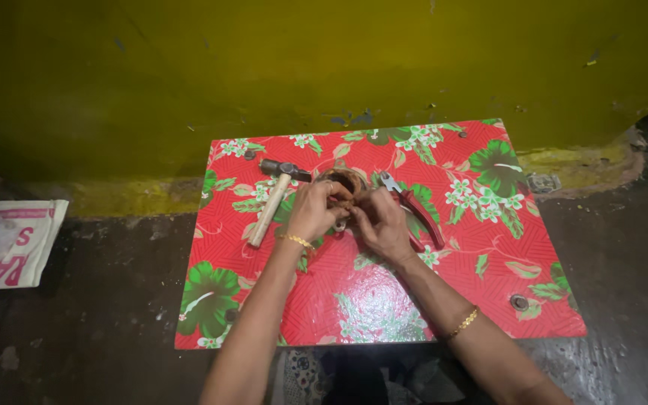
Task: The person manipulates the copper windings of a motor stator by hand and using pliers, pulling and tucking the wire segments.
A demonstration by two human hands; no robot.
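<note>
Both hands, left hand and right hand, fingers clamped on brown coiled piece mid-tabletop. Hammer just left; red-handled pliers just right.

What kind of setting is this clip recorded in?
Probably a small home or backyard workspace, not a factory. A low table with a red floral cover stands on a dark, rough floor against a worn yellow wall. A hammer and red-handled pliers lie beside the working hands.

a brown, coiled round object sits at the red flowered table's far middle, half hidden by fingers.
</note>
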